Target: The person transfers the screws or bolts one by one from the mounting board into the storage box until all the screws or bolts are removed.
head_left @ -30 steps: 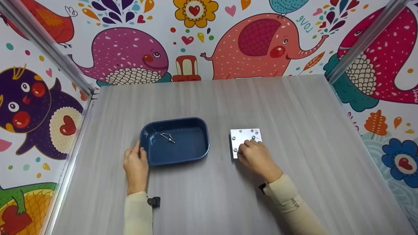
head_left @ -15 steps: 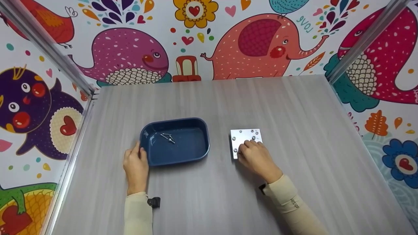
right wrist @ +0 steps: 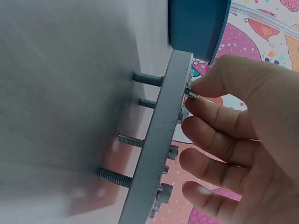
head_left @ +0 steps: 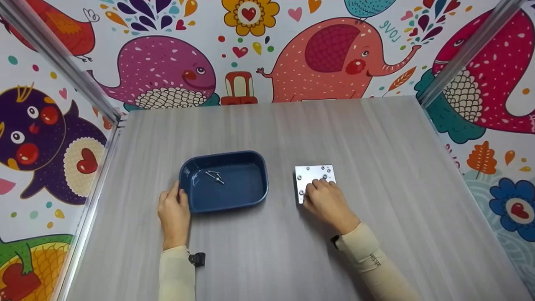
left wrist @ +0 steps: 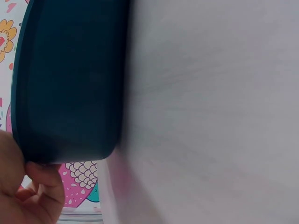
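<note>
My left hand [head_left: 174, 216] grips the near-left wall of a blue tray [head_left: 228, 208], thumb and fingers at its rim; the left wrist view shows them at the tray's end. Several screws [head_left: 215, 177] lie inside the tray. To its right is a square silver metal plate [head_left: 304, 182] with screw heads on its upper face. My right hand [head_left: 330, 205] is over the plate's near right part. Between thumb and index finger it pinches the head of a screw [right wrist: 191, 94] at the plate's face, the other fingers loosely bent. Threaded shanks [right wrist: 147, 79] stick out below the plate.
The grey wood-grain table [head_left: 267, 259] carries the tray and plate. Printed cartoon panels [head_left: 330, 62] stand behind and at both sides, with metal frame posts [head_left: 85, 75] at the corners. Table surface lies between tray and plate.
My right wrist has shifted very slightly left while its fingers stay at the same spot on the plate. The left hand, tray and plate have not moved.
</note>
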The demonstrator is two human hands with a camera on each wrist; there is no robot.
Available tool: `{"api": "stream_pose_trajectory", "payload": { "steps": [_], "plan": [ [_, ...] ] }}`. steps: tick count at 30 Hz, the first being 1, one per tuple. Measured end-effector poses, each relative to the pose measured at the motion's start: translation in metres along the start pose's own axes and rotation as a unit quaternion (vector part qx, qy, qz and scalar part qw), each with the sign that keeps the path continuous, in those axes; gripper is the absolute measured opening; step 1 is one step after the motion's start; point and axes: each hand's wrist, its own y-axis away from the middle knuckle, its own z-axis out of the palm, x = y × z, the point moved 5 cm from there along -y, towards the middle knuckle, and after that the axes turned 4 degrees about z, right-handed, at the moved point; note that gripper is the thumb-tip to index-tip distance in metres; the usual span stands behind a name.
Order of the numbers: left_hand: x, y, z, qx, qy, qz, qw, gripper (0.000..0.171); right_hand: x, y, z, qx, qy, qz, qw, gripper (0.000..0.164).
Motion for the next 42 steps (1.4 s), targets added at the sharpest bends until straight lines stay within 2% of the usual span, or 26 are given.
{"api": "stream_pose_trajectory", "payload": {
  "steps": [16, 24, 35, 42],
  "plan": [
    [-0.001, 0.000, -0.001, 0.000, 0.001, -0.007, 1.0000, 0.032, -0.001, 0.000, -0.001, -0.020, -0.019, -0.003, 1.000, 0.014],
    [-0.001, 0.001, -0.001, -0.004, 0.000, -0.010, 0.9999, 0.032, -0.007, 0.000, -0.005, -0.002, -0.005, -0.003, 1.000, 0.015],
    [0.001, 0.000, -0.001, 0.000, 0.002, -0.010, 1.0000, 0.032, -0.010, -0.001, -0.007, 0.002, 0.023, -0.007, 1.000, 0.022],
    [0.001, -0.001, -0.001, 0.006, 0.004, -0.005, 1.0000, 0.031, -0.009, -0.005, -0.019, 0.004, 0.003, -0.006, 1.000, 0.022]
  ]
}}
